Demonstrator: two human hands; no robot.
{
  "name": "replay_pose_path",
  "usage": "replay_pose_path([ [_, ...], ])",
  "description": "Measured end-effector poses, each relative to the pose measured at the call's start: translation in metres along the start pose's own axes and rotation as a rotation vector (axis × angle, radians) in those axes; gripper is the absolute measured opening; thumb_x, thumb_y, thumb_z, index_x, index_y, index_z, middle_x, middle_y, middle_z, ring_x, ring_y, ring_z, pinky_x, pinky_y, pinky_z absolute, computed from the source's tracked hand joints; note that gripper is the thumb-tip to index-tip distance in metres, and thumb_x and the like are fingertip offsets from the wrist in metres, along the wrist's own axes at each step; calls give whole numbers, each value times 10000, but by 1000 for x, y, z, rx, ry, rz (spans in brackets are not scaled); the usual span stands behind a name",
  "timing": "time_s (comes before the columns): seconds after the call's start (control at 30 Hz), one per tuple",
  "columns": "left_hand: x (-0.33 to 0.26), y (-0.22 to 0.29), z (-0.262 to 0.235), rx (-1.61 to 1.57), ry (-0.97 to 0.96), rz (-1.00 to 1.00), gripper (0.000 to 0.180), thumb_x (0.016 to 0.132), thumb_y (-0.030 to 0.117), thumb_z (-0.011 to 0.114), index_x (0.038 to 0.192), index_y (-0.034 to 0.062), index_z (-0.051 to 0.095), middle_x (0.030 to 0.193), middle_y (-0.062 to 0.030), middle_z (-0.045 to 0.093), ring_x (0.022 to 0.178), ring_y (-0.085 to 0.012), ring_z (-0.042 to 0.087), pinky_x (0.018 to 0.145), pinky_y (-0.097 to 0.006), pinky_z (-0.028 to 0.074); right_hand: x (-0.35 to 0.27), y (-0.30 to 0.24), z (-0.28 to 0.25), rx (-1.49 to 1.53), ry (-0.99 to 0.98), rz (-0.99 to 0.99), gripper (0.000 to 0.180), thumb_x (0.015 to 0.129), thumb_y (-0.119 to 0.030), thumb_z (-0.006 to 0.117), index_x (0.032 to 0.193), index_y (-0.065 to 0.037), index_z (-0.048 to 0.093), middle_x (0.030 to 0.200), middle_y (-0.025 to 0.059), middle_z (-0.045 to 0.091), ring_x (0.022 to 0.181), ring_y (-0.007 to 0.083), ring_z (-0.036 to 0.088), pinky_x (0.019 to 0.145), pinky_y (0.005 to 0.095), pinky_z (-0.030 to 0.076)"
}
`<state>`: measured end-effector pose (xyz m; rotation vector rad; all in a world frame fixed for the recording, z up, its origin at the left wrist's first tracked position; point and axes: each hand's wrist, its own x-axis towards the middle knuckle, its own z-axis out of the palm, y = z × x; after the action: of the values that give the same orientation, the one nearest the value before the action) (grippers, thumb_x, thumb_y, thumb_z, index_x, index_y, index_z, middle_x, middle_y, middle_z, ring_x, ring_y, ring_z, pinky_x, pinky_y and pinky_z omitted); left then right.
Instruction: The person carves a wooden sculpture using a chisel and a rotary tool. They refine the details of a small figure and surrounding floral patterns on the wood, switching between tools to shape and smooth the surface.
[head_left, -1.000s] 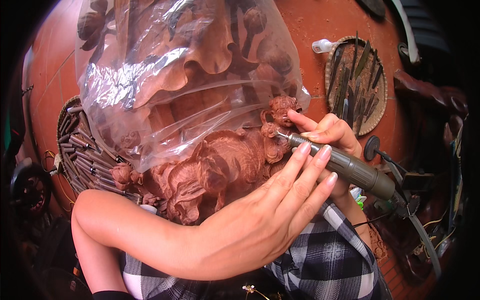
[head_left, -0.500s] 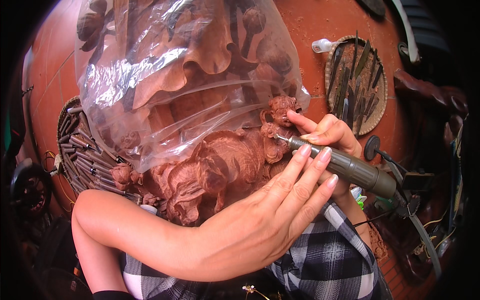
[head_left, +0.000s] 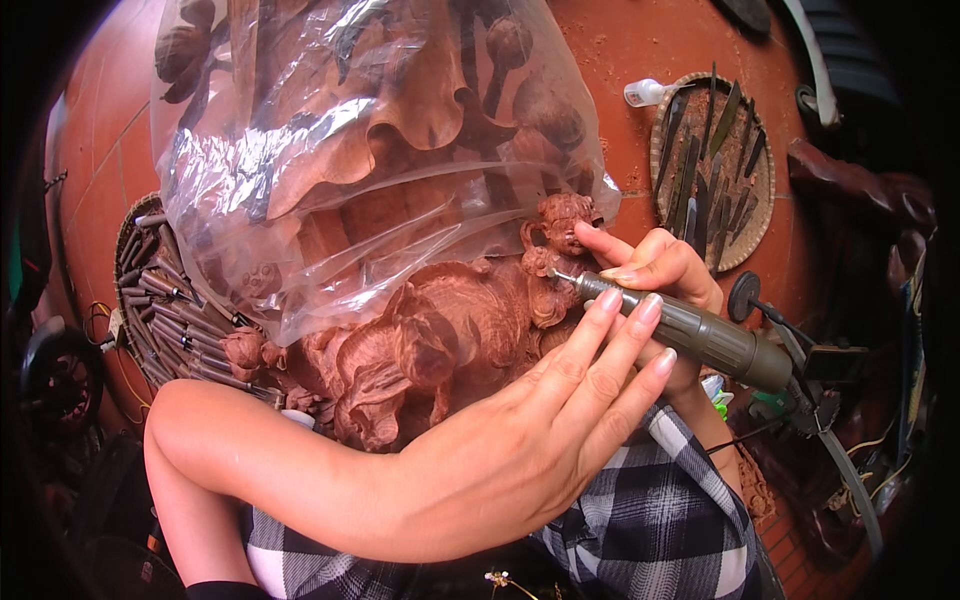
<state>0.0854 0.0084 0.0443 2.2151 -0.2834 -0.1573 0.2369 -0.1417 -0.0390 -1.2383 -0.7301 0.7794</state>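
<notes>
A dark green rotary carving tool slants across the right of the workpiece, its thin metal tip against a small knob of the reddish-brown wood carving. From the lower left my left arm crosses over, and my left hand lays its long fingers on the tool's front barrel; its thumb is hidden. My right hand is around the barrel from the far side, partly covered by the tool and my left fingers. One right fingertip touches a carved bud. Clear plastic sheeting covers the carving's far part.
Left of the carving, a round basket holds many slim metal tool bits. At the far right, a woven tray carries dark flat files, beside a white bottle. A strap-like grey cable and a stand are at the right.
</notes>
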Motion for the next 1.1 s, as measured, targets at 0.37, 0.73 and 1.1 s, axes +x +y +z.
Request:
replay_pose_path([
  [0.37,1,0,-3,60,-8,-19,848,831,216,693,1525,-117,337,1577,-390,298,1475,-507,351,1214,-455,325,7,-7,8,-40,26,85,210,891,-82,773,994,-55,592,887,34,550,850,144,642,1144,599,446],
  [0.73,2,0,-2,36,-5,0,885,821,240,713,1520,-137,323,1571,-400,297,1469,-514,354,1207,-456,334,6,-7,9,-37,27,58,202,890,-60,767,990,-48,592,888,36,553,851,144,642,1141,608,448],
  [1.1,1,-1,-3,1,23,-32,882,798,189,725,1525,-119,332,1575,-404,285,1475,-523,340,1207,-464,333,8,-8,12,-48,50,81,212,911,-136,780,987,-50,601,885,37,569,863,151,655,1131,595,458],
])
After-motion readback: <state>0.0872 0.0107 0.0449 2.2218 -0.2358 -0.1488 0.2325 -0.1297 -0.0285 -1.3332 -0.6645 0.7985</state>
